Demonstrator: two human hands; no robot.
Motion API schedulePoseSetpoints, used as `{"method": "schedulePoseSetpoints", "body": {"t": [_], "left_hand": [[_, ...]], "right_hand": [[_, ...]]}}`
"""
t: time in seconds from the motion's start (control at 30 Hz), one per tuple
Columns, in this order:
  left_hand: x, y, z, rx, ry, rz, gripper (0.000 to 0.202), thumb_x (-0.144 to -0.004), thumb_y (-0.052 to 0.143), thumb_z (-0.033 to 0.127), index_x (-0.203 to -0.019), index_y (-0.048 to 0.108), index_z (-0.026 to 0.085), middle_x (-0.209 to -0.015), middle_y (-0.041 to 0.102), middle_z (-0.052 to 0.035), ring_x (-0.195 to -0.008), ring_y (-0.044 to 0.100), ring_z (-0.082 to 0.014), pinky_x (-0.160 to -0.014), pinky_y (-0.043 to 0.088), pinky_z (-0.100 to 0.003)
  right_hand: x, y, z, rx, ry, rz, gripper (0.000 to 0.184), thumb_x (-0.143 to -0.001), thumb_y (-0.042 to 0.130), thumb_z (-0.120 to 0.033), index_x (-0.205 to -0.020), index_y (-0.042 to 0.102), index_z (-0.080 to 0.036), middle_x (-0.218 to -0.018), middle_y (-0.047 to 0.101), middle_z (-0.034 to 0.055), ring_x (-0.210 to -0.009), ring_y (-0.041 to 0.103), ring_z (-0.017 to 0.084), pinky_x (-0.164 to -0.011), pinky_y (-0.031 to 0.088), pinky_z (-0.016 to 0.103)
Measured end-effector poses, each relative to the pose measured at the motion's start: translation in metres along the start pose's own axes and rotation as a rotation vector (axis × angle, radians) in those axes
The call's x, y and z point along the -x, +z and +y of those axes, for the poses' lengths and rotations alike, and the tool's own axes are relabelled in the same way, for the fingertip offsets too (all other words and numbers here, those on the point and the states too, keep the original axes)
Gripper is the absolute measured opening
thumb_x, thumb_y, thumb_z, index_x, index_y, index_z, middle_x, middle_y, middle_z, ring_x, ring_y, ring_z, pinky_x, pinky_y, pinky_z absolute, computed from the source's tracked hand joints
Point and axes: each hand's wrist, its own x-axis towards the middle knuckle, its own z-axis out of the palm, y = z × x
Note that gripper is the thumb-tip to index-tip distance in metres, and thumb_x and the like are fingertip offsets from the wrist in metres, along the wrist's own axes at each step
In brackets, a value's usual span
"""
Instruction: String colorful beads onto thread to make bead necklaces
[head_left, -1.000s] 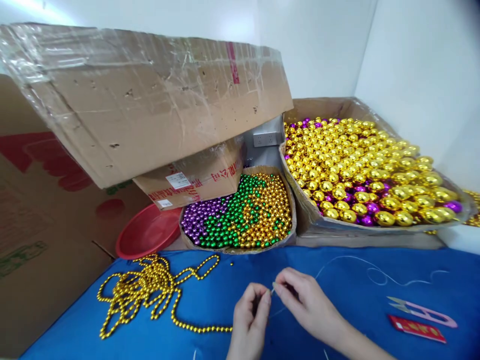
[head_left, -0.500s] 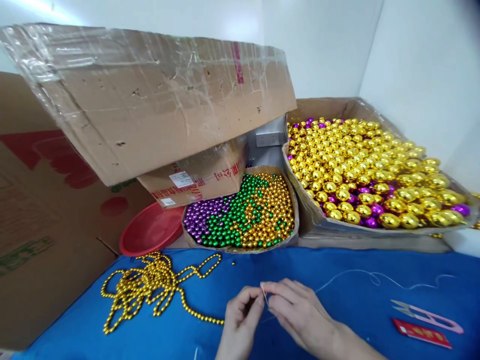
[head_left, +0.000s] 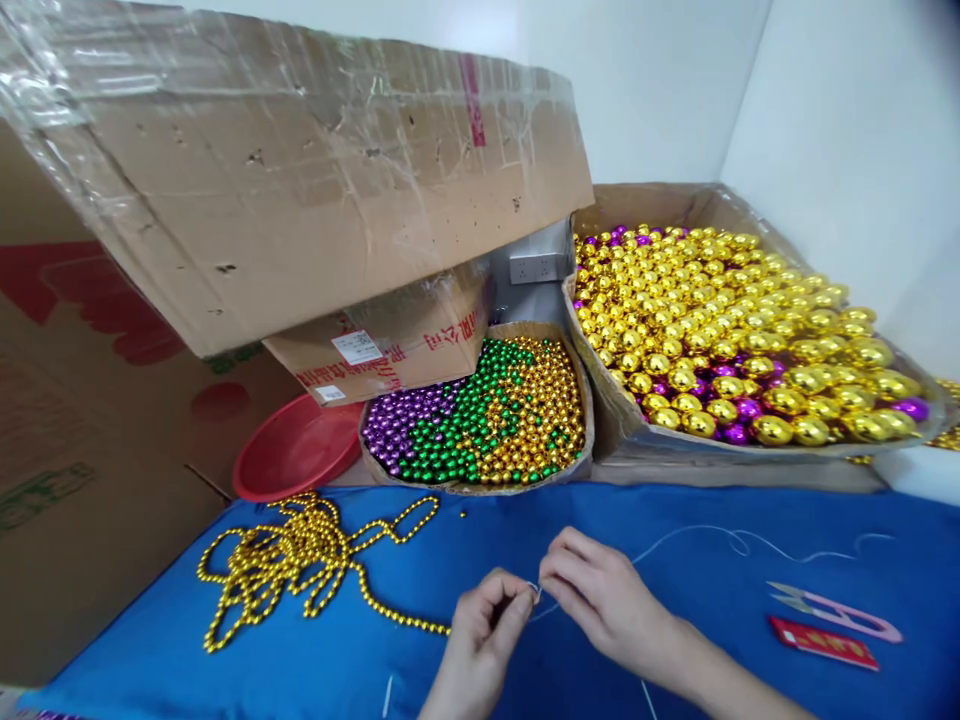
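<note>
My left hand (head_left: 486, 632) is closed, thumb and forefinger pinched on a thin white string (head_left: 742, 548). A small bit of the string shows at those fingertips. My right hand (head_left: 600, 590) is close by on the right, its fingertips pinched at the same bit. The string runs from behind my hands across the cloth to the right in a loose curve. A gold bead strand (head_left: 315, 560) lies heaped at the left, and its tail reaches the side of my left hand. Whether the tail joins the string is hidden.
Pink-handled thread snips (head_left: 840, 612) and a red packet (head_left: 821, 643) lie right on the blue cloth (head_left: 600, 510). Behind stand a box of purple, green and gold beads (head_left: 480, 430), a larger box of gold balls (head_left: 712, 330), a red basin (head_left: 300, 455) and stacked cartons (head_left: 337, 190).
My right hand has drawn slightly right and up, opening a small gap between the two sets of fingertips. The view has tilted down a little, showing more cloth in front.
</note>
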Motion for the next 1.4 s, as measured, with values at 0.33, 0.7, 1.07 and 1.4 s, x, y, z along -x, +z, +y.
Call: {"method": "schedulePoseSetpoints", "body": {"t": [0.33, 0.7, 1.07, 1.4], "left_hand": [[0.001, 0.013, 0.0, 0.257, -0.181, 0.012, 0.029, -0.072, 0.071, 0.039, -0.062, 0.059, 0.015, -0.055, 0.04, 0.005, -0.053, 0.026, -0.0092, -0.049, 0.02, -0.021], [-0.005, 0.014, -0.024, 0.097, 0.024, 0.151, 0.021, -0.079, 0.064, 0.036, -0.074, 0.067, 0.017, -0.07, 0.06, -0.0026, -0.069, 0.05, -0.0167, -0.065, 0.041, -0.023], [-0.002, 0.028, -0.017, -0.134, 0.293, 0.294, 0.017, -0.085, 0.058, 0.03, -0.087, 0.073, 0.022, -0.078, 0.064, -0.0063, -0.073, 0.059, -0.0201, -0.068, 0.044, -0.025], [-0.005, 0.027, -0.03, -0.098, 0.188, 0.232, 0.023, -0.086, 0.054, 0.036, -0.078, 0.064, 0.018, -0.073, 0.06, -0.0027, -0.069, 0.053, -0.0166, -0.065, 0.042, -0.025]], "right_hand": [[-0.003, 0.012, 0.003, 0.052, -0.054, 0.048, 0.02, -0.093, 0.041, -0.02, -0.092, 0.061, -0.024, -0.088, 0.06, 0.0017, -0.079, 0.058, 0.013, -0.07, 0.046, 0.024], [0.013, 0.029, -0.011, 0.271, -0.067, 0.302, 0.023, -0.091, 0.044, -0.016, -0.098, 0.065, -0.019, -0.084, 0.068, 0.0092, -0.076, 0.065, 0.023, -0.067, 0.051, 0.035], [0.01, 0.032, -0.009, 0.017, 0.14, 0.229, 0.018, -0.093, 0.041, -0.018, -0.09, 0.059, -0.023, -0.083, 0.063, 0.0041, -0.073, 0.062, 0.016, -0.068, 0.049, 0.025], [0.005, 0.043, -0.007, -0.369, 0.361, 0.256, 0.015, -0.086, 0.043, -0.02, -0.078, 0.055, -0.02, -0.078, 0.057, 0.0066, -0.073, 0.054, 0.022, -0.072, 0.041, 0.041]]}}
